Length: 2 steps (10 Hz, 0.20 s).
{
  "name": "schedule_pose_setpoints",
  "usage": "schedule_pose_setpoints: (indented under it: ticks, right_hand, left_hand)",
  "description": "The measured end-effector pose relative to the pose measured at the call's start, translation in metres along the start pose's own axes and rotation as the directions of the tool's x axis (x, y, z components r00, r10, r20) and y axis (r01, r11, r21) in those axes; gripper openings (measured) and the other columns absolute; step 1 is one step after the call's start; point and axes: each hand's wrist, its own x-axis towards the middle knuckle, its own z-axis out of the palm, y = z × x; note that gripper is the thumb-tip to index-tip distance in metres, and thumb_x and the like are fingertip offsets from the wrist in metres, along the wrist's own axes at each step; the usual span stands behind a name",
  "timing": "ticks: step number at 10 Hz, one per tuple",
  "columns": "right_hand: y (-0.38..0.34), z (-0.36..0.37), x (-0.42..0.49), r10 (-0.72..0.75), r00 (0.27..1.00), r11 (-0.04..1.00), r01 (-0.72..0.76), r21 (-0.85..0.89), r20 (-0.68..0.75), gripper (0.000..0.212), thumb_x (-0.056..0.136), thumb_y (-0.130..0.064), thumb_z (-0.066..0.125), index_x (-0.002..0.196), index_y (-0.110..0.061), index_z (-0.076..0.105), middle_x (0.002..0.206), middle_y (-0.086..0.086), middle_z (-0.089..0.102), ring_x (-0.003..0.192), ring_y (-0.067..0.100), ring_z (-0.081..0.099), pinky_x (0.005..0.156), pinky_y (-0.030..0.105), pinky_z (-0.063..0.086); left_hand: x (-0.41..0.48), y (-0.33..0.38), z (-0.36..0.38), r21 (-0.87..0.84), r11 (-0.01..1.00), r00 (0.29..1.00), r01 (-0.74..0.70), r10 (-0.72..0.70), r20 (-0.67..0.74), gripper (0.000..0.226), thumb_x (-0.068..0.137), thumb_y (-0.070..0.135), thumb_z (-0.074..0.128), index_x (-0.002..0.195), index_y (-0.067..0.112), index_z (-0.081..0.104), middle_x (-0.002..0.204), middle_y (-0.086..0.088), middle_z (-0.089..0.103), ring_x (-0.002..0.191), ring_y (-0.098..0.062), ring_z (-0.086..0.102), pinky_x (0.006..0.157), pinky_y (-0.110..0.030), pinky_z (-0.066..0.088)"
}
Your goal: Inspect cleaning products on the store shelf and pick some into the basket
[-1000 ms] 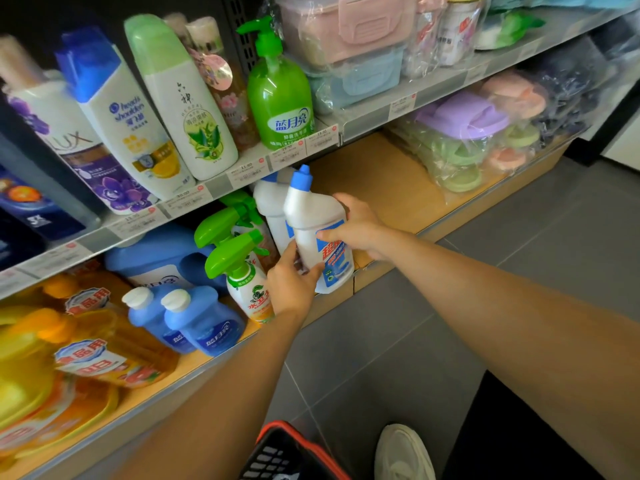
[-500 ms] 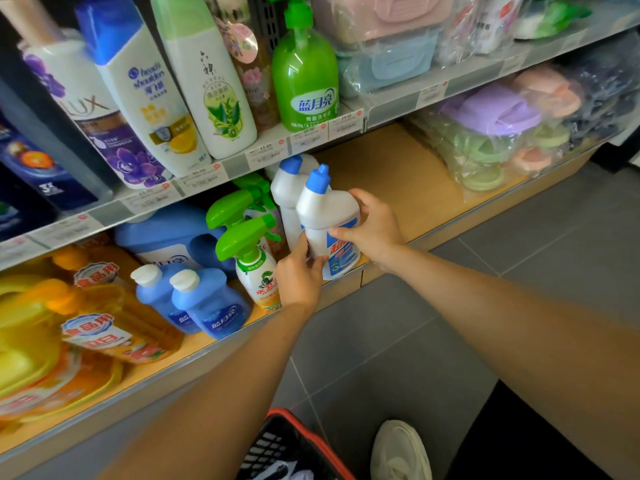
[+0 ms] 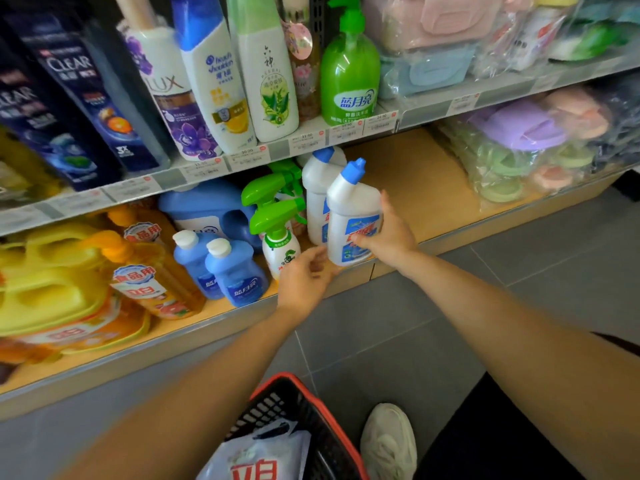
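A white toilet-cleaner bottle [image 3: 349,202] with a blue angled cap and a blue-red label is held upright just off the front of the lower shelf [image 3: 422,181]. My right hand [image 3: 391,237] grips it from the right, thumb across the label. My left hand [image 3: 301,278] hovers below and left of the bottle's base with relaxed fingers; whether the fingertips touch it I cannot tell. A black basket with a red rim [image 3: 332,420] sits at the bottom, below my arms, with a white refill pouch [image 3: 256,459] inside.
A second identical bottle [image 3: 315,188] stands behind the held one. Green trigger sprays [image 3: 273,216] and blue detergent bottles [image 3: 235,275] stand to its left. Shampoo bottles and a green soap pump [image 3: 349,74] fill the upper shelf. Bagged slippers [image 3: 519,143] lie right. My shoe [image 3: 388,441] rests on grey tiles.
My left hand has let go of the white bottle and dropped below its base. My right hand keeps its grip and has tilted the bottle a little.
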Motion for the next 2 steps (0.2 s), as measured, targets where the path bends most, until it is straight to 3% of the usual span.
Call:
schedule_pose_setpoints:
  ticks: [1,2]
  right_hand:
    - [-0.01,0.001,-0.013,0.067,0.995,0.997,-0.064,-0.046,0.069,0.078,0.077,-0.018,0.084,0.14,-0.023,0.038,0.124,0.0,0.064,0.114,0.021,0.061,0.092,0.034,0.05]
    - [-0.029,-0.001,-0.028,0.105,0.981,0.978,-0.072,-0.196,0.164,0.046,0.081,-0.024,0.08,0.12,-0.013,0.059,0.117,0.005,0.068,0.111,0.024,0.063,0.095,0.037,0.052]
  left_hand:
    - [-0.015,-0.003,-0.042,0.117,0.993,0.999,-0.011,0.006,0.046,0.04,0.084,0.024,0.082,0.122,0.018,0.071,0.101,0.007,0.075,0.089,-0.002,0.069,0.086,-0.013,0.054]
    - [-0.031,-0.004,-0.085,0.228,0.974,0.994,0.0,-0.024,0.106,0.029,0.084,0.022,0.081,0.112,0.02,0.075,0.096,0.007,0.077,0.09,-0.008,0.072,0.092,-0.03,0.056]
